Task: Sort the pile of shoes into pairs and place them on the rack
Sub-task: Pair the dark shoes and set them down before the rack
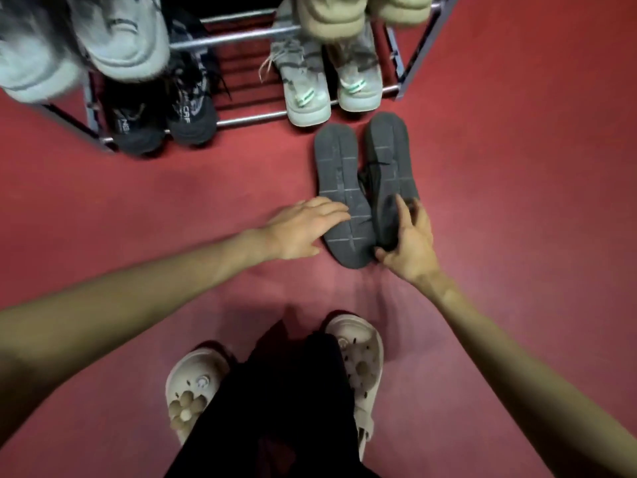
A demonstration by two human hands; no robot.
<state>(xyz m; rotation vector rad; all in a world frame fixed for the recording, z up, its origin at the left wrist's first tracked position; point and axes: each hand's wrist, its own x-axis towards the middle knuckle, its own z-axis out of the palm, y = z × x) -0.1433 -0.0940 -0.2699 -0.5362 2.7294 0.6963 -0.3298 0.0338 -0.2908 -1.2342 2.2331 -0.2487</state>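
Shoes: last dark grey fabric pair (365, 188) lies sole-up on red floor, just before metal-bar rack (248, 119). Right hand (406, 243) grip closed round one heel; left hand (303, 225) open, touching the other. Next: lift both, fill bottom-tier gap.

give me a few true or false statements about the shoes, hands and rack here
1. The two grey shoes on the floor lie soles up. True.
2. The right hand grips the heel of a grey shoe. True.
3. The left hand holds a shoe in the air. False: it is open, fingers at the edge of the left grey shoe on the floor.
4. The rack's bottom shelf is bare. False: a black pair and a pale green pair sit on it.
5. The grey shoes are on the rack. False: they lie on the red floor in front of it.
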